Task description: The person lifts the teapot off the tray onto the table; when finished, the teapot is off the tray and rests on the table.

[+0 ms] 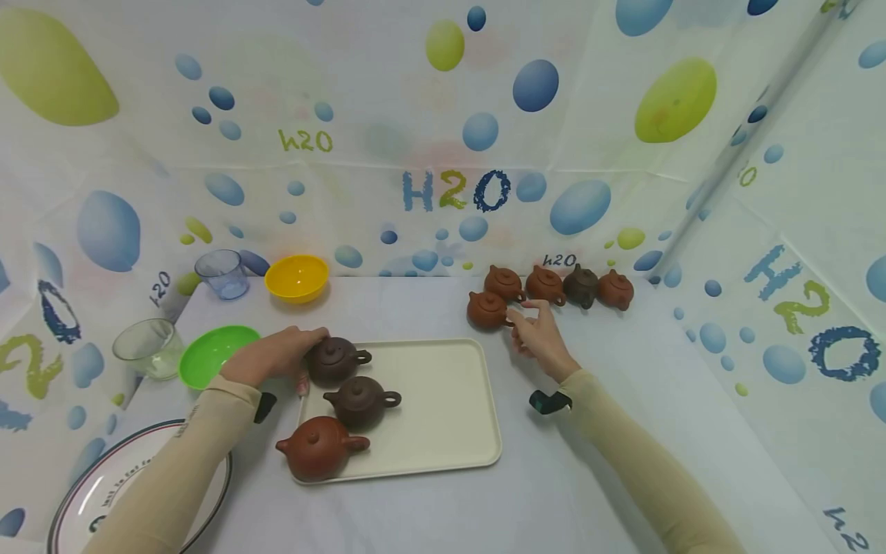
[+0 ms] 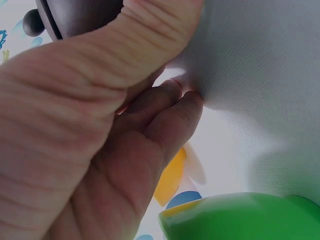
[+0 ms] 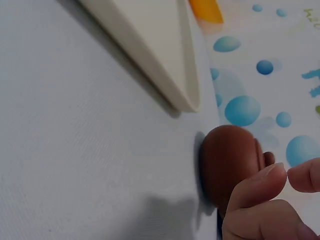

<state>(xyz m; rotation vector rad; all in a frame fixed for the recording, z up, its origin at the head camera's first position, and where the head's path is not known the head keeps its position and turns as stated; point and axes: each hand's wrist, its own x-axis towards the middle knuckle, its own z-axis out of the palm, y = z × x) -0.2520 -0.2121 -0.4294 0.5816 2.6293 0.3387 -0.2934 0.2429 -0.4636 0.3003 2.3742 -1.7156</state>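
Your left hand point(image 1: 273, 355) is on the dark brown teapot point(image 1: 335, 360) at the far left corner of the cream tray point(image 1: 443, 400), fingers curled over its left side and gripping it; the left wrist view shows your thumb wrapped against the pot's dark body point(image 2: 80, 17) with the fingertips point(image 2: 175, 107) pressed down on the white cloth. Two more pots share that tray: a brown teapot point(image 1: 361, 401) just at 5 o'clock of the one you hold, and a reddish teapot point(image 1: 320, 448) at the near left corner, spout pointing to 9 o'clock.

Over on the other side, your right hand point(image 1: 540, 335) sits on the desk point(image 1: 623, 431) at 3 o'clock of the tray, thumb and forefinger brought together in a pinch at the handle of the nearest red-brown teapot point(image 1: 487, 310). The right wrist view has those fingertips point(image 3: 260, 187) right against that pot point(image 3: 227, 162), though whether the pinch has really closed on the handle I cannot tell. Behind it, a row of four teapots point(image 1: 561, 285) runs along the back edge, three reddish and one dark.

At 9 o'clock of your left hand lies a green bowl point(image 1: 211, 352), touching nothing you hold; a clear glass point(image 1: 147, 348) stands just beyond it. Farther back, at 11 o'clock, a yellow bowl point(image 1: 297, 277) and a bluish cup point(image 1: 222, 273). A rimmed plate point(image 1: 90, 492) peeks in at the near left corner
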